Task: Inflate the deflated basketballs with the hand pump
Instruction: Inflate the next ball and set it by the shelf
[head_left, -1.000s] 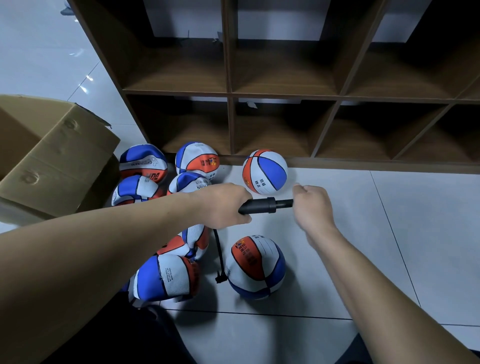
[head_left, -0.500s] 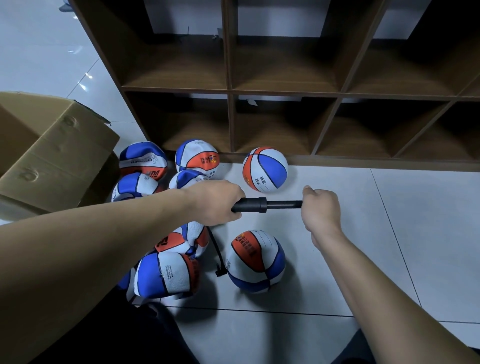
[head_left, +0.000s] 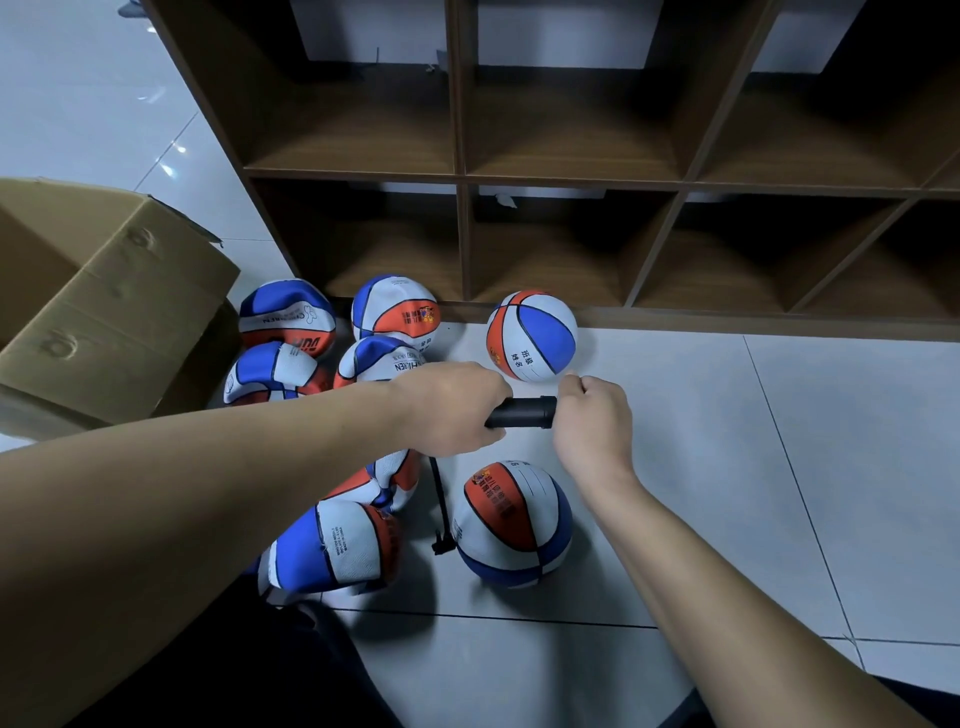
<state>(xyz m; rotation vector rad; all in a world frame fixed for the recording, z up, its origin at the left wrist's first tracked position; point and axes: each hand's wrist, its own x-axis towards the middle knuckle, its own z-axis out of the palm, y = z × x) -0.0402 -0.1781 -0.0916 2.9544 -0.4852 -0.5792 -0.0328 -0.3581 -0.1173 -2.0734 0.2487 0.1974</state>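
Note:
I hold a black hand pump (head_left: 521, 411) level above the floor. My left hand (head_left: 451, 407) grips its barrel. My right hand (head_left: 592, 422) grips the handle, pushed in against the barrel's end, so the rod is hidden. A thin black hose (head_left: 440, 506) hangs from the pump down to the red, white and blue basketball (head_left: 511, 522) just below my hands. Another round basketball (head_left: 531, 335) lies by the shelf's base. Several limp, dented basketballs (head_left: 332, 551) are heaped to the left, partly hidden under my left arm.
A brown wooden cubby shelf (head_left: 460, 176) with bare compartments stands across the back. An open cardboard box (head_left: 104, 306) sits on the left. The floor is pale tile (head_left: 753, 467), with bare room to the right of the balls.
My right hand has pushed the handle leftward into the barrel after pulling it out half a second ago; the exposed rod is gone. The left hand stays put.

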